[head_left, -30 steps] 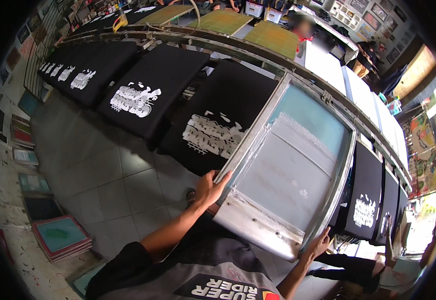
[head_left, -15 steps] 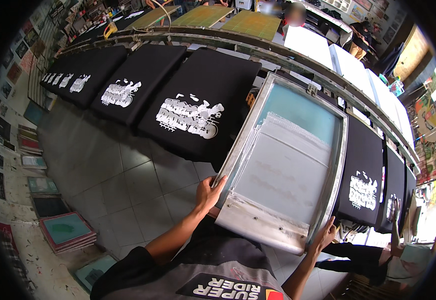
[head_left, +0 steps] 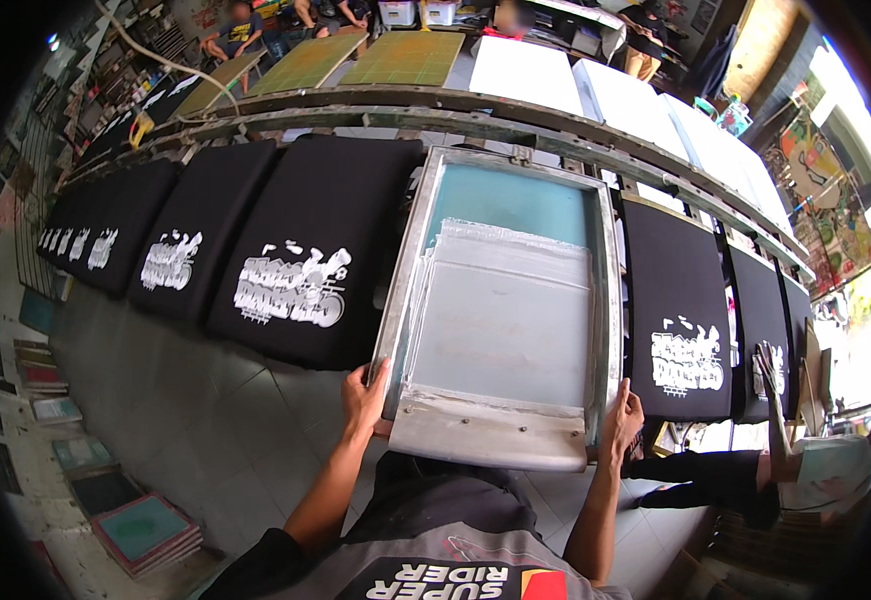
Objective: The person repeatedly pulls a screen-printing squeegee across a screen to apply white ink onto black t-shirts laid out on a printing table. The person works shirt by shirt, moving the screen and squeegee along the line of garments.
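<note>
A screen-printing frame [head_left: 611, 300] with metal sides is between my hands. Its teal mesh carries a broad smear of whitish-grey ink, and a metal strip runs along the near end. My left hand [head_left: 364, 402] grips the left side near the lower corner. On the opposite side, my right hand [head_left: 620, 425] is closed around the edge. The far end reaches a hinge clamp [head_left: 522, 156] on the rail. Whatever lies directly beneath the frame is mostly hidden. Black shirts with white prints flank it: one shirt [head_left: 331, 205] on the left, another [head_left: 678, 270] on the right.
A long metal rail [head_left: 356, 118] runs behind the row of shirts. Beyond it are green boards [head_left: 401, 60] and white boards [head_left: 526, 70]. Stacked screens [head_left: 146, 530] sit on the floor at lower left. At right, a co-worker's hand [head_left: 771, 372] is over another shirt.
The view has turned, shifting the scene leftward. The screen frame now appears straighter in the picture. Both my hands keep their grip on its sides.
</note>
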Motion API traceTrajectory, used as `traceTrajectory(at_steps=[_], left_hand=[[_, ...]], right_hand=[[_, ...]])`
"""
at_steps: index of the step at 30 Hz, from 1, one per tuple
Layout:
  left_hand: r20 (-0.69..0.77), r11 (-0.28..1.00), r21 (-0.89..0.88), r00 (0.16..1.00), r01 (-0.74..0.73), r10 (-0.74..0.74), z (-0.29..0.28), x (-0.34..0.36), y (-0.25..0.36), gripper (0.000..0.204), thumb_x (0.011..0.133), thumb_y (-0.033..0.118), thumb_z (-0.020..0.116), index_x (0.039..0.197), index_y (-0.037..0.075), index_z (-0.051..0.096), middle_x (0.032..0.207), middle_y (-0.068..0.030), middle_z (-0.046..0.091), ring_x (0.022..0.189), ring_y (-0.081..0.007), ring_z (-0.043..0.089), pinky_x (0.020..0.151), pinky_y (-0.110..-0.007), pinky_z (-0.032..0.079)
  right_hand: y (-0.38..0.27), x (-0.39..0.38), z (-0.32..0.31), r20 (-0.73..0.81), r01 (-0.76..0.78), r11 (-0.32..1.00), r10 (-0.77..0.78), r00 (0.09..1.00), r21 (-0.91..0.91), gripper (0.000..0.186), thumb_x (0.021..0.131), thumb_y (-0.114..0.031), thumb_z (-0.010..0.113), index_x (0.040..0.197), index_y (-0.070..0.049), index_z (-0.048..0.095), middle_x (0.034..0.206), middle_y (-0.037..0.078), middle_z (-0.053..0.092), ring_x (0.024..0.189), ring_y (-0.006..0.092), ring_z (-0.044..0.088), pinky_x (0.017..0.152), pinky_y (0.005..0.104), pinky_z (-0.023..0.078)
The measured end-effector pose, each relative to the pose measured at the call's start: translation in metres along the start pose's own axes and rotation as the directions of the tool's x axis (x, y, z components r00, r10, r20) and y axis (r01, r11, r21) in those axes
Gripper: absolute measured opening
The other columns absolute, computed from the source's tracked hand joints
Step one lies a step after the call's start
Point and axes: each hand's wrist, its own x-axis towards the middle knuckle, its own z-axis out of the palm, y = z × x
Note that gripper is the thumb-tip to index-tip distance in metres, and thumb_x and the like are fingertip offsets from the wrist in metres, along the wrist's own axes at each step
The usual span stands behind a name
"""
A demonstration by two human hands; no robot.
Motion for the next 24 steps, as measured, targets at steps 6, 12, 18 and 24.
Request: traceTrajectory(at_steps=[6,12,18,24], left_hand=[[0.003,0.998,0.046,0.999,-0.039,0.039,0.016,0.022,0.006,0.048,0.1,0.044,0.077,0.097,-0.004,0.078,0.075,-0.0077,0.073,0.069,-0.0124,0.063,0.066,-0.036,0.05],[0.01,0.993,0.115,0.999,-0.038,0.038,0.031,0.036,0.01,0.049,0.101,0.046,0.075,0.098,-0.003,0.079,0.073,-0.0092,0.072,0.068,-0.0123,0.063,0.064,-0.037,0.05],[0.057,0.98,0.201,0.998,0.01,-0.022,0.025,0.045,0.023,0.048,0.101,0.045,0.074,0.096,-0.002,0.079,0.073,-0.0159,0.073,0.066,-0.0136,0.062,0.062,-0.04,0.047],[0.035,0.985,0.169,0.999,0.029,-0.035,0.029,0.041,0.032,0.047,0.101,0.045,0.073,0.103,-0.001,0.079,0.078,-0.0184,0.074,0.069,-0.0195,0.065,0.067,-0.04,0.05]], right_hand=[[-0.002,0.023,0.015,-0.02,0.013,1.0,-0.013,1.0,-0.022,0.066,0.105,-0.06,0.062,0.109,0.005,0.071,0.062,0.002,0.058,0.06,0.0084,0.046,0.057,0.0311,0.034],[-0.006,0.04,0.021,0.019,-0.008,1.0,0.008,1.0,-0.013,0.06,0.106,-0.054,0.066,0.111,0.005,0.071,0.062,0.0,0.056,0.06,0.008,0.046,0.054,0.0299,0.032],[-0.005,0.031,0.024,0.021,-0.001,0.999,0.0,1.0,0.041,0.051,0.107,-0.047,0.068,0.105,0.003,0.071,0.068,-0.002,0.055,0.063,0.0056,0.042,0.055,0.027,0.029],[0.006,0.035,0.024,0.08,-0.049,0.997,0.045,0.996,0.061,0.048,0.109,-0.042,0.065,0.117,0.006,0.071,0.084,0.008,0.072,0.074,0.0101,0.059,0.063,0.0271,0.045]])
